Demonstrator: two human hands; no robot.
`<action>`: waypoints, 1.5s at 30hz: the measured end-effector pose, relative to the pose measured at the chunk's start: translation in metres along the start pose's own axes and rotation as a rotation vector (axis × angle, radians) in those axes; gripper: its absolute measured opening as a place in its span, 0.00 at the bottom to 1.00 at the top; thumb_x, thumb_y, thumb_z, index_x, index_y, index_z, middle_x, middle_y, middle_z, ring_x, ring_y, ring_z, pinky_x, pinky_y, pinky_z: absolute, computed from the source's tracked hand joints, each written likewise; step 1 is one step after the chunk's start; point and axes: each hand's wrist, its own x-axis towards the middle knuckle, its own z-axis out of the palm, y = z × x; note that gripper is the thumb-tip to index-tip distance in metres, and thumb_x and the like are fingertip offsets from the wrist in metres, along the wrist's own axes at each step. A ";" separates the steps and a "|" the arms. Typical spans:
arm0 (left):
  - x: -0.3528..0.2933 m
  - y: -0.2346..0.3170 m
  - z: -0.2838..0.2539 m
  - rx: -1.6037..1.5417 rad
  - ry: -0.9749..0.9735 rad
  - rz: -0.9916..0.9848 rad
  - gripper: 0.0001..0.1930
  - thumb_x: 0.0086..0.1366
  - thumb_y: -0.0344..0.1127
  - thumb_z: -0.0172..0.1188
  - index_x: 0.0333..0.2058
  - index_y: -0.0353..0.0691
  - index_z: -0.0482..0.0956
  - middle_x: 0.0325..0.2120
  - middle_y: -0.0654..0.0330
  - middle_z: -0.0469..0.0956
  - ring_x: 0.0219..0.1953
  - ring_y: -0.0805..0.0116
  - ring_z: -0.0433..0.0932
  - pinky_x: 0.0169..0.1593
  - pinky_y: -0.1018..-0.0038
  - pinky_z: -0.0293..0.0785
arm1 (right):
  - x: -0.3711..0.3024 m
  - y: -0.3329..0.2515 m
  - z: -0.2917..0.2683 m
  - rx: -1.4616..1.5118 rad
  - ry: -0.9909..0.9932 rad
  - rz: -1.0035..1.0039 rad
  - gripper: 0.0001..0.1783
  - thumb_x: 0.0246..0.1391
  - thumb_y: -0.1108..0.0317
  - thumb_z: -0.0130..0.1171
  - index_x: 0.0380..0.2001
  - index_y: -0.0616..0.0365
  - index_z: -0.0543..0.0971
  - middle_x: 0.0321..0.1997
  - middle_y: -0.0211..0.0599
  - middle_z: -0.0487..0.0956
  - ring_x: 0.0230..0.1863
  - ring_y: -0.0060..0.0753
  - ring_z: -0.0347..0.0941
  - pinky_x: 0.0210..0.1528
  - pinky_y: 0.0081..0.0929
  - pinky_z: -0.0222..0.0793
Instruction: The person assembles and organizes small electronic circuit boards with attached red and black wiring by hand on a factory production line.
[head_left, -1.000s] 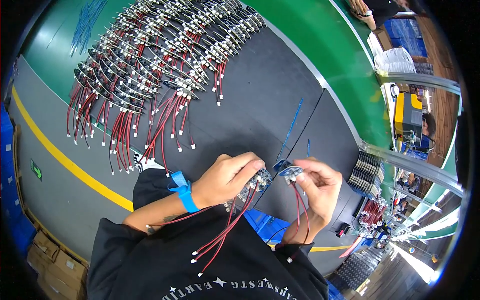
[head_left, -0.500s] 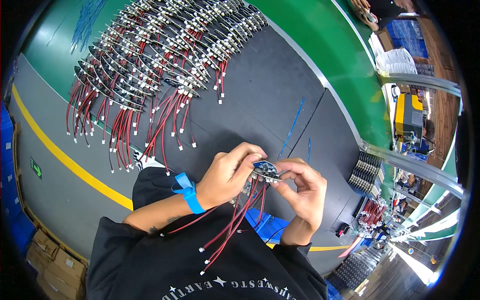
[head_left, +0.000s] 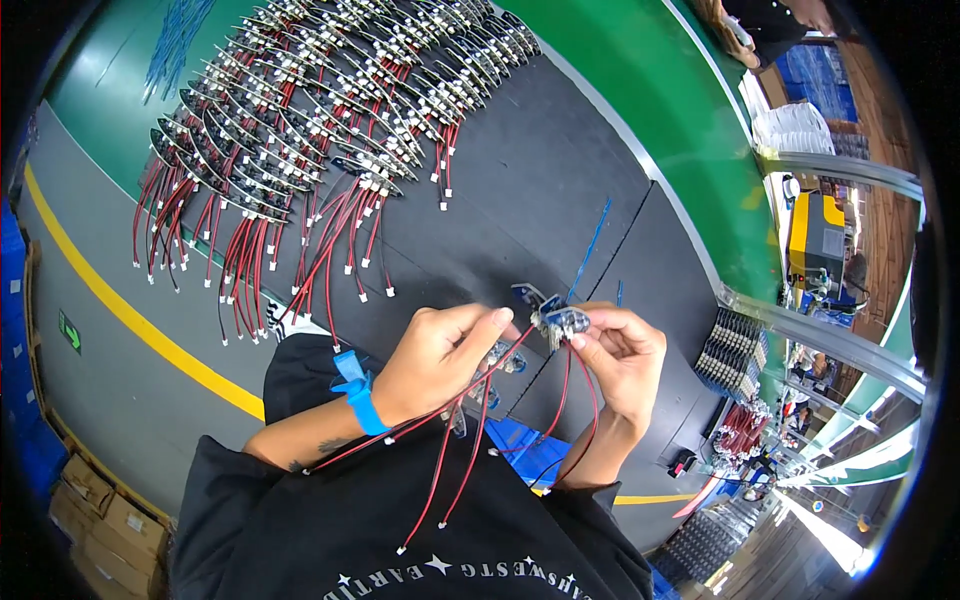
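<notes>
My right hand (head_left: pixel 628 358) pinches a small cluster of circuit boards (head_left: pixel 565 320) between thumb and fingers. Red-and-black wires (head_left: pixel 568 395) with small white plugs hang from the boards. Just left of the cluster is my left hand (head_left: pixel 445 352), its fingers curled and its thumb along the index finger; whatever they grip is hidden. A wire runs from the cluster down past the left fingers. More boards (head_left: pixel 508 358) show below the left hand; whether it holds them I cannot tell. A blue band (head_left: pixel 362 395) circles my left wrist.
Rows of circuit boards (head_left: pixel 300 110) with wires cover the far left of the dark mat (head_left: pixel 520 190). Blue strips (head_left: pixel 592 245) lie on the mat, and a bundle of blue wires (head_left: pixel 175 45) lies far left. A stack of boards (head_left: pixel 732 350) stands at right. Another person's hand (head_left: pixel 738 40) is at top right.
The boards have turned and spread apart, moving slightly up and right with my right hand. My left thumb and fingers have drawn back from them. The hanging wires have fanned out.
</notes>
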 end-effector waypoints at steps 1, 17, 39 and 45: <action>-0.003 0.002 -0.003 0.000 0.002 0.001 0.16 0.70 0.39 0.50 0.32 0.31 0.81 0.10 0.64 0.68 0.16 0.85 0.66 0.19 0.79 0.60 | 0.003 0.001 -0.002 -0.008 0.033 0.017 0.13 0.47 0.88 0.60 0.39 0.73 0.76 0.41 0.50 0.79 0.42 0.34 0.77 0.46 0.28 0.75; -0.082 -0.028 -0.037 -0.146 -0.366 -0.625 0.20 0.70 0.47 0.50 0.34 0.35 0.81 0.16 0.67 0.72 0.12 0.86 0.64 0.15 0.85 0.58 | 0.036 0.027 0.002 -0.786 0.239 -0.285 0.10 0.43 0.81 0.65 0.32 0.64 0.80 0.33 0.40 0.80 0.35 0.30 0.76 0.38 0.23 0.70; -0.029 0.017 -0.014 0.158 -0.014 0.195 0.10 0.67 0.32 0.54 0.32 0.31 0.78 0.15 0.60 0.75 0.16 0.78 0.74 0.20 0.80 0.67 | -0.014 -0.013 0.038 -0.260 -0.171 0.004 0.14 0.43 0.80 0.67 0.37 0.66 0.80 0.29 0.37 0.80 0.27 0.22 0.74 0.29 0.19 0.69; -0.013 0.012 -0.004 0.155 0.189 0.367 0.08 0.65 0.30 0.54 0.32 0.32 0.78 0.19 0.59 0.78 0.21 0.77 0.77 0.24 0.80 0.69 | -0.020 0.000 0.050 -0.255 -0.042 0.103 0.12 0.43 0.83 0.66 0.35 0.67 0.79 0.27 0.37 0.80 0.27 0.21 0.75 0.31 0.18 0.70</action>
